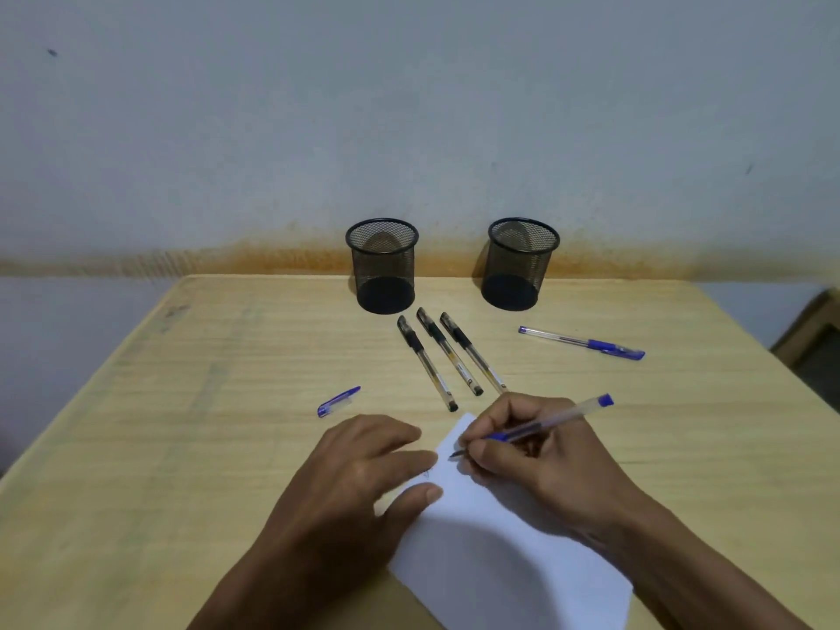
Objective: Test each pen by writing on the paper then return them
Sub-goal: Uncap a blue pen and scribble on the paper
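My right hand (pixel 532 452) grips an uncapped blue pen (pixel 557 419), its tip down on a white sheet of paper (pixel 500 557). My left hand (pixel 363 466) lies flat on the sheet's left edge with fingers and thumb spread, pressing it to the table. The pen's blue cap (pixel 338 401) lies loose to the left. Three capped black pens (pixel 447 356) lie side by side beyond the paper. Another capped blue pen (pixel 584 343) lies at the right. Two black mesh pen cups stand empty at the back, one left (pixel 383 266) and one right (pixel 520 263).
The light wooden table (pixel 204 425) meets a grey wall at the back. Its left and right edges slope toward me. A dark piece of furniture (pixel 813 343) shows past the right edge.
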